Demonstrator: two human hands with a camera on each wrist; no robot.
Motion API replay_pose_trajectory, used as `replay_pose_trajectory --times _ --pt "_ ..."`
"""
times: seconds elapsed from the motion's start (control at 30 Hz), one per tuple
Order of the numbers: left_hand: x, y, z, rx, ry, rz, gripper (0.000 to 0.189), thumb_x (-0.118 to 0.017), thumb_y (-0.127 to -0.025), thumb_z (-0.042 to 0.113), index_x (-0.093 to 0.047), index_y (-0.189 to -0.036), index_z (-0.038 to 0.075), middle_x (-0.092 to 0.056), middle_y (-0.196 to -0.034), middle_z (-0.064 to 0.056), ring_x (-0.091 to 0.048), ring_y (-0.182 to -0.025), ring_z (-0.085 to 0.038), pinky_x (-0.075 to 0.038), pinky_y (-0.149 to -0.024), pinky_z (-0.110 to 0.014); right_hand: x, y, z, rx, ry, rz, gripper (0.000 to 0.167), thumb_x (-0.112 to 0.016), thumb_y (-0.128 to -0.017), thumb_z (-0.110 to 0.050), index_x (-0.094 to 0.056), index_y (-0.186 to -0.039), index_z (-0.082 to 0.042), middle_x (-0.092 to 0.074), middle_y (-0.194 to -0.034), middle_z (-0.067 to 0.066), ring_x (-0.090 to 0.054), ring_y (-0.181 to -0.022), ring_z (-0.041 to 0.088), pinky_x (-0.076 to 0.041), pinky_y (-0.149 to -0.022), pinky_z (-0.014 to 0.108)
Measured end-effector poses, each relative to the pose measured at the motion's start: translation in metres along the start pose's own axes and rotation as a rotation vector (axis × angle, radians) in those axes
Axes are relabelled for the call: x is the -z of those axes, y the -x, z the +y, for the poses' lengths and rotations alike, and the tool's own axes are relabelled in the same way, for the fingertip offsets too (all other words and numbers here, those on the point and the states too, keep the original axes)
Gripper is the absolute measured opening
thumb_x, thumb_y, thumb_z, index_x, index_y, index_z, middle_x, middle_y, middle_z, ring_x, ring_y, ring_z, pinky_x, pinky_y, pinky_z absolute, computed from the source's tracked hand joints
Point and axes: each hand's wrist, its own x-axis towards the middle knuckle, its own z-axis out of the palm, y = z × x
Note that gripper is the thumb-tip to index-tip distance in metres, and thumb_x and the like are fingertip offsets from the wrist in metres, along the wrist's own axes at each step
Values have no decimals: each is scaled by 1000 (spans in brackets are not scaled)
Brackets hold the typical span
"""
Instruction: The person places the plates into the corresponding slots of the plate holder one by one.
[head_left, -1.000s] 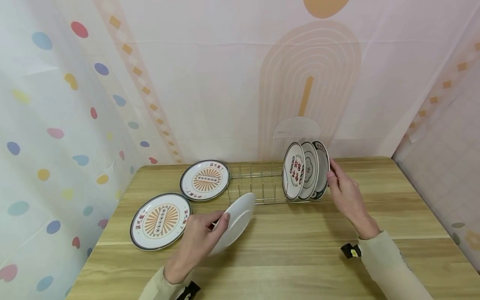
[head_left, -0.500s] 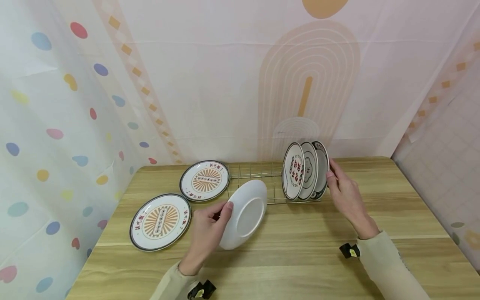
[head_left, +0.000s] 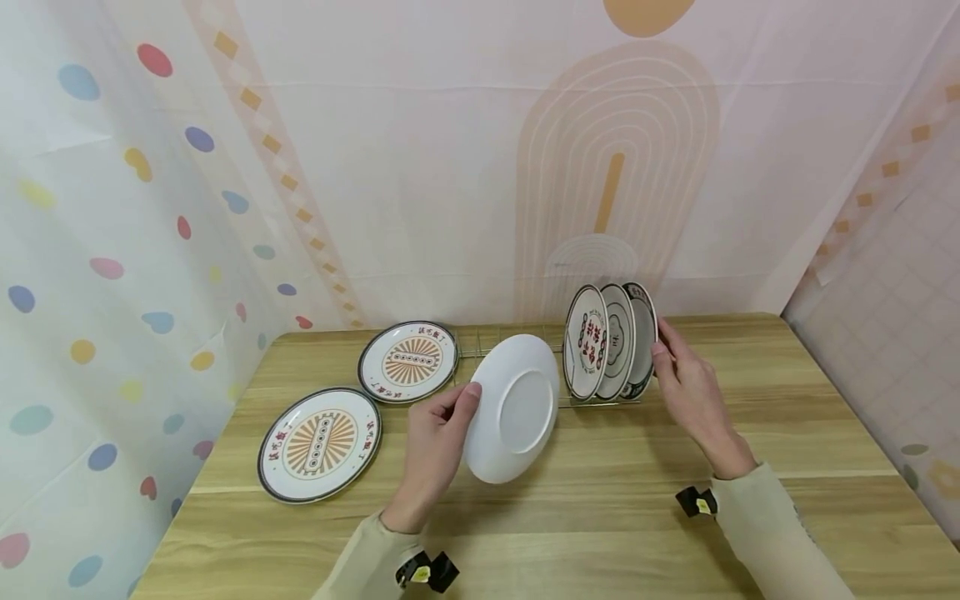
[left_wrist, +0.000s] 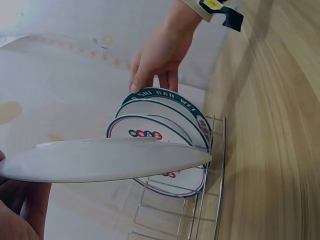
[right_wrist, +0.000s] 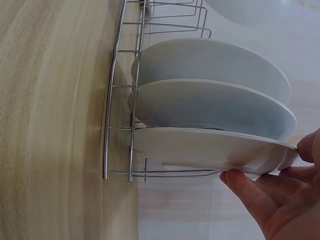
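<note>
My left hand (head_left: 435, 446) pinches the left rim of a white plate (head_left: 517, 408), which is tilted up in front of the wire dish rack (head_left: 472, 340) with its plain underside facing me. In the left wrist view that plate (left_wrist: 115, 159) appears nearly edge-on. Three patterned plates stand side by side at the rack's right end. On the rightmost plate (head_left: 643, 350), my right hand (head_left: 693, 392) grips the outer rim. The right wrist view has my thumb on one side of this plate (right_wrist: 200, 147) and my fingers (right_wrist: 250, 197) on the other.
Two patterned plates lie face up on the wooden table (head_left: 600, 533): a nearer plate (head_left: 321, 444) at the left and a farther plate (head_left: 408, 362) beside the rack's left end. A printed curtain (head_left: 420, 167) hangs behind the table.
My left hand has carried its plate rightward and up toward the rack, turning the underside more toward me. The right hand stays at the rightmost plate.
</note>
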Motion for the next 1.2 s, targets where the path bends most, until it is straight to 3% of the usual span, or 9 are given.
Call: replay_pose_trajectory --times 0.23,0.53,0.87,1.2 --pt "-13 -10 1 68 145 34 30 -61 -105 15 -77 -96 -8 -74 -82 -15 -67 -70 -10 -56 -61 -22 -1 -1 1 0 12 14 48 -43 -113 -21 -41 -157 -1 -52 -148 27 -64 -118 48 -51 -98 64" --pt "-30 -23 3 161 329 66 30 -62 -105 15 -74 -111 -12 -75 -96 -14 -72 -79 -11 -62 -68 -25 -1 0 1 2 14 17 48 -43 -113 -21 -41 -156 0 -52 -148 28 -65 -116 48 -52 -97 64" --pt "-51 -36 -3 147 381 81 29 -61 -105 13 -73 -118 -10 -75 -106 -19 -73 -83 -13 -63 -70 -26 -1 -1 0 -4 4 16 49 -41 -113 -23 -40 -157 0 -51 -149 28 -65 -115 49 -53 -96 63" --pt "-70 -49 -20 144 346 113 26 -62 -103 11 -75 -111 -11 -75 -98 -18 -69 -76 -8 -60 -66 -21 0 -1 0 -10 8 14 49 -42 -113 -22 -41 -157 -1 -51 -149 27 -65 -116 48 -52 -98 63"
